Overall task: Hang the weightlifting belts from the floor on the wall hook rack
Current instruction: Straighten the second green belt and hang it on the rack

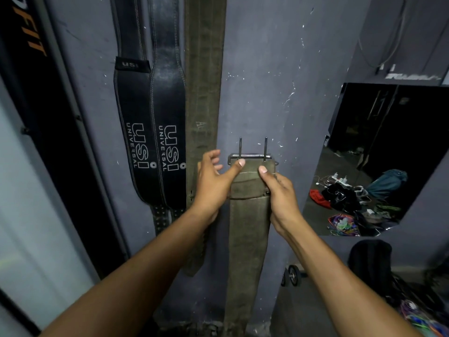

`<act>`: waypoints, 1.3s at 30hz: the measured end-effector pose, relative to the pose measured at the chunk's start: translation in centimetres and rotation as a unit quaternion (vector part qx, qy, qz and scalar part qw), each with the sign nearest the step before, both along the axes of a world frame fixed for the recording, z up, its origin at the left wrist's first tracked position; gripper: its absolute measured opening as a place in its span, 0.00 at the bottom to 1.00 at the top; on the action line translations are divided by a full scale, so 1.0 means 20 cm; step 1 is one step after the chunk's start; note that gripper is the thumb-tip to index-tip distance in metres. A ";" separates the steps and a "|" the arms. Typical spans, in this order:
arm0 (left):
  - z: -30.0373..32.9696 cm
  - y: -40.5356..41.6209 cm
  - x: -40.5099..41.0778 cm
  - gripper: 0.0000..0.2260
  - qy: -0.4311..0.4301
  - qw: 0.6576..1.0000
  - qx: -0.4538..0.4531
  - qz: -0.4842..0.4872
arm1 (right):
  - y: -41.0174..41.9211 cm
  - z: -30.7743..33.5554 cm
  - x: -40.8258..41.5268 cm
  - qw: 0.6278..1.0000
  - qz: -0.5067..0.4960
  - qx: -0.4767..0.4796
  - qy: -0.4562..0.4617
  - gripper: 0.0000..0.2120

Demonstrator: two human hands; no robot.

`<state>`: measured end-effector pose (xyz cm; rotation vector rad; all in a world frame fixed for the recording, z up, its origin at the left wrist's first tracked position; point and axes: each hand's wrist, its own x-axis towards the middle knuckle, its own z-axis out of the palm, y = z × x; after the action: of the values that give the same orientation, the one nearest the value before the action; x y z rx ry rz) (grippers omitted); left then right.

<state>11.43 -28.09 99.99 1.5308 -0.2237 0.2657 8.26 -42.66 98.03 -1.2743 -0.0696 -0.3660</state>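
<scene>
You faced a grey wall point(279, 57), scuffed with pale flecks, which filled most of the view. To your right a mirror point(388, 142) was set in it and showed a heap of clothes and cables on the floor. On the far left ran a dark vertical panel point(29, 69) with orange lettering.

Three belts hung flat against the wall, side by side. Two black leather belts point(150, 132) with white "USI UNIVERSAL" lettering hung at the left, edges overlapping. Just beside them on the right hung an olive belt point(202, 81), its top out of view and its lower end near your left forearm.

You held a second olive belt point(247, 229) upright against the wall, right of the hung olive one and apart from it. Its strap dropped straight down between your forearms to the bottom edge of the view. Its metal buckle point(251, 156) was at the top, two prongs pointing up, level with the lower part of the black belts.

Your left hand point(213, 181) gripped the belt's left edge below the buckle, thumb pressed across its front, the other fingers loosely spread behind. Your right hand point(279, 190) was closed round the right edge, thumb on the front face.

A small wheel point(292, 276) sat low on the floor to the right.
</scene>
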 end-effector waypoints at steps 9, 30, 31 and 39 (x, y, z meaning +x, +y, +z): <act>-0.01 -0.01 0.01 0.18 0.020 0.980 -0.134 -0.147 | -0.04 0.00 0.00 0.998 0.041 -0.026 0.033 0.16; 0.04 -0.01 0.03 0.26 -0.004 0.961 -0.137 -0.239 | -0.01 0.02 0.01 0.996 -0.063 -0.065 -0.013 0.14; 0.03 0.00 0.02 0.23 0.006 0.959 -0.141 -0.245 | -0.01 0.02 0.01 0.996 -0.064 -0.063 -0.014 0.16; -0.24 -0.02 -0.04 0.18 0.080 0.939 -0.199 -0.269 | 0.02 0.11 0.10 0.992 -0.090 -0.087 -0.029 0.17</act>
<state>10.56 -28.39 95.22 1.0325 -0.4224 -0.2388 10.25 -42.26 100.32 -1.4474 -0.0371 -0.5616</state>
